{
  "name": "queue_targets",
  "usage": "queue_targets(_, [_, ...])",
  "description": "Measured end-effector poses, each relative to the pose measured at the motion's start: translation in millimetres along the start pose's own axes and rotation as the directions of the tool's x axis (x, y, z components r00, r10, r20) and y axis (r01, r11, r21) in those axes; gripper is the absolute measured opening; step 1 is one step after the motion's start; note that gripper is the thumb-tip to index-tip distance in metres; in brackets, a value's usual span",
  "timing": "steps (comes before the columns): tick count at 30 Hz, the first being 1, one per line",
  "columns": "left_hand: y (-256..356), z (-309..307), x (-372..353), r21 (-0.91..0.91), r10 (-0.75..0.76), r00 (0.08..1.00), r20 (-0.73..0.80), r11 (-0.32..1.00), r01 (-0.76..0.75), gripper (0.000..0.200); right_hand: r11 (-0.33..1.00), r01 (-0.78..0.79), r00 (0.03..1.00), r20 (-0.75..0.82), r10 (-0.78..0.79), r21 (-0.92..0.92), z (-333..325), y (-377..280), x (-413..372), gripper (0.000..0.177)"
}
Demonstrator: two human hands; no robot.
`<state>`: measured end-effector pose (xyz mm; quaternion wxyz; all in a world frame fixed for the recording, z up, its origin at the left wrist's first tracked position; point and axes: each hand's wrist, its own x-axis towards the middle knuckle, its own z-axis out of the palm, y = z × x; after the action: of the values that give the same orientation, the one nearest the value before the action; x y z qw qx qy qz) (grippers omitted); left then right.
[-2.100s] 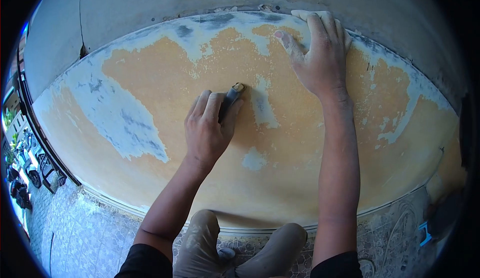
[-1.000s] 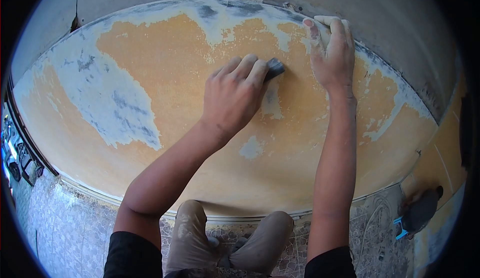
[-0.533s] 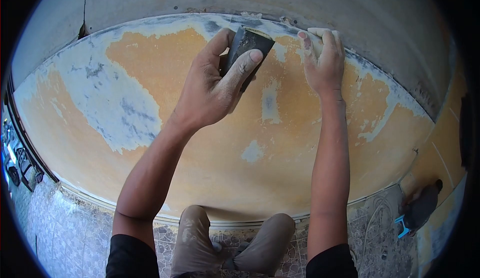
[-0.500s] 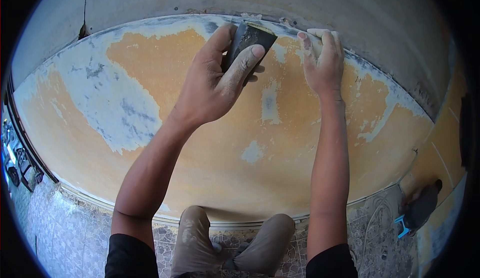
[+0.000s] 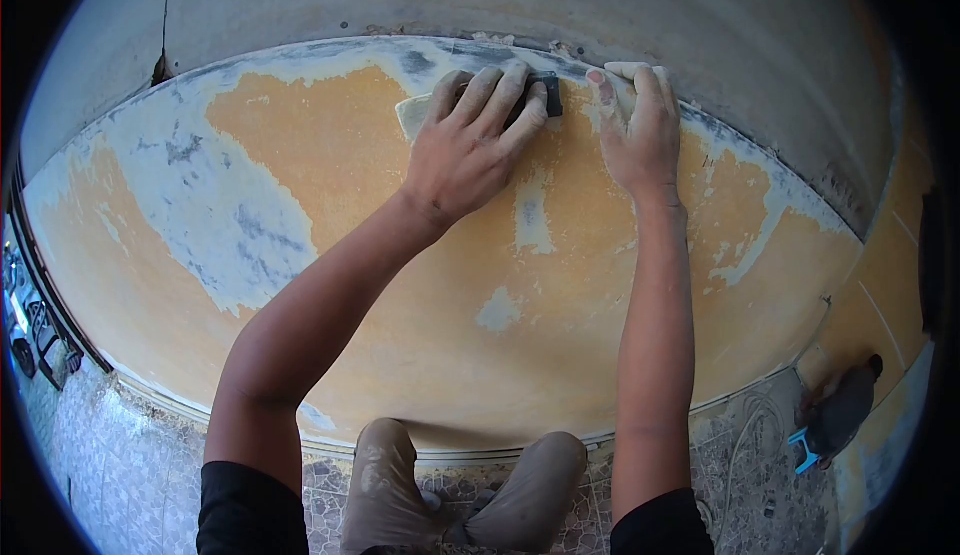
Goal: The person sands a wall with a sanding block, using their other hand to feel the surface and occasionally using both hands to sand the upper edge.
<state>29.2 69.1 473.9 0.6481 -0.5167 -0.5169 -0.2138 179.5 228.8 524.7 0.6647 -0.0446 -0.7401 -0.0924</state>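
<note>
My left hand lies palm down over a dark sanding block, fingers wrapped across it. The block is against the upper part of the orange-painted wall; a pale end sticks out left of my hand. Most of its underside is hidden. My right hand, dusty white, is raised to the wall's top edge with its fingers bent and the thumb near the index finger. Whether something pale sits between them I cannot make out. Bare bluish-white patches show where the orange paint is gone.
Above the orange part runs a grey surface with a crack at left. My knees are close to the wall's foot. At right, a person is beside a light-blue stool. Patterned tiles cover the floor.
My left hand has turned over, bringing the sanding block from a tilted hold with its dark face showing to flat against the wall. My right hand stays near the top edge.
</note>
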Motion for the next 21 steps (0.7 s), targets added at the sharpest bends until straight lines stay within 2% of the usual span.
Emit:
queue_targets(1, [-1.5,2.3,-3.5,-0.002,0.001,1.000,0.003,1.000,-0.001,0.051,1.000,0.004,1.000,-0.001,-0.004,0.000,-0.3,-0.4,-0.2,0.043])
queue_targets(3, [-3.9,6.8,-6.1,-0.120,-0.048,0.993,-0.106,0.992,0.035,0.051,1.000,0.000,1.000,-0.007,0.000,-0.003,-1.0,0.0,-0.7,0.043])
queue_targets(5, [5.6,7.0,-15.9,-0.140,-0.071,0.994,-0.085,0.988,0.058,0.050,1.000,0.003,1.000,0.004,-0.003,0.000,-0.8,0.5,-1.5,0.044])
queue_targets(7, [20.6,7.4,-36.2,-0.158,0.028,0.998,-0.059,0.987,-0.037,0.050,1.000,0.005,1.000,0.010,-0.005,0.006,0.0,2.4,-0.2,0.044])
queue_targets(8, [24.9,2.5,-45.8,-0.189,0.150,0.988,-0.027,0.970,-0.152,0.049,1.000,0.014,1.000,0.008,-0.014,0.010,0.0,3.5,-0.7,0.045])
queue_targets(11, [19.2,-3.2,-43.0,-0.147,0.230,0.973,0.019,0.963,-0.225,0.047,0.999,0.033,0.999,0.003,-0.033,-0.012,-0.2,4.9,-1.9,0.046])
queue_targets(13, [0.7,4.4,-19.4,-0.114,-0.017,0.995,-0.101,0.994,0.006,0.046,0.999,0.030,1.000,0.007,-0.030,-0.013,-1.4,4.0,-2.0,0.047])
queue_targets(15, [-16.3,-7.2,9.0,-0.168,-0.341,0.918,-0.202,0.936,0.310,0.046,1.000,0.022,1.000,0.010,-0.022,-0.009,-0.3,2.2,-2.8,0.047])
queue_targets(16, [-11.0,-6.6,12.0,-0.181,-0.412,0.889,-0.199,0.907,0.380,0.042,1.000,0.013,1.000,0.006,-0.013,-0.004,0.0,1.8,-3.0,0.047])
queue_targets(17, [-4.2,-2.2,6.0,-0.182,-0.414,0.888,-0.200,0.906,0.382,0.042,1.000,0.010,1.000,0.002,-0.010,0.000,0.0,2.0,-2.1,0.046])
queue_targets(18, [6.1,5.5,-7.9,-0.148,-0.173,0.974,-0.148,0.977,0.152,0.040,1.000,0.016,1.000,0.005,-0.016,-0.001,0.4,2.5,-1.1,0.046])
queue_targets(19, [16.6,6.7,-20.0,-0.129,0.079,0.993,-0.085,0.988,-0.090,0.039,1.000,0.021,1.000,0.002,-0.021,-0.011,0.7,3.0,-2.1,0.045])
queue_targets(20, [20.0,3.9,-35.3,-0.159,0.302,0.953,-0.004,0.941,-0.299,0.042,0.999,0.026,1.000,-0.005,-0.026,-0.021,1.0,3.6,-2.8,0.044])
queue_targets(21, [14.3,1.9,-37.1,-0.158,0.302,0.953,-0.006,0.941,-0.299,0.042,0.999,0.028,1.000,-0.005,-0.028,-0.022,0.9,4.2,-3.4,0.044])
